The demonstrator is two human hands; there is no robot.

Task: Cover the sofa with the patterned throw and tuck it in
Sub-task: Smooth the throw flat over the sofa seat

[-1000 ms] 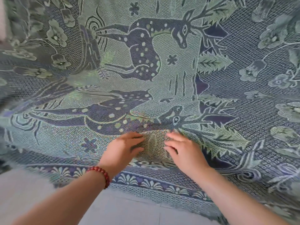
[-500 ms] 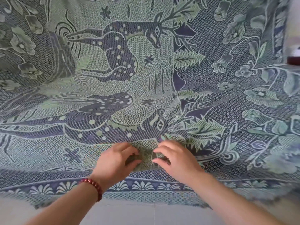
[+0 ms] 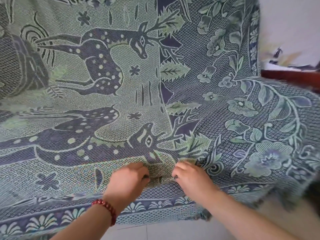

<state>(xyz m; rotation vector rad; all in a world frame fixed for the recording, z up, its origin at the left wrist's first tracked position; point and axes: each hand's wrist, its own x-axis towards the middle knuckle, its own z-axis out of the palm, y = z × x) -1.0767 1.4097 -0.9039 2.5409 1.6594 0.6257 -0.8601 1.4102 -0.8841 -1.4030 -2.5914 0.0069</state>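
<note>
Grip: left hand (image 3: 128, 177) and right hand (image 3: 189, 177), close together. My fingers are curled, each hand pinching a bunch of throw (image 3: 121, 80), with a small ridge of cloth between them.
Throw: spreads from the grip toward 12 o'clock, up over the hidden sofa. Long axis runs 9 to 3, hem hangs at 6.
Tuck line, I judge: at 12, equally near both hands.
Pose: wrists bent down, forearms converging from 6.

A coarse, matt woven-cloth throw (image 3: 155, 84); a glossy red bead bracelet (image 3: 105, 209) at 7 o'clock; smooth pale floor tiles (image 3: 155, 231) at 6 o'clock.
</note>
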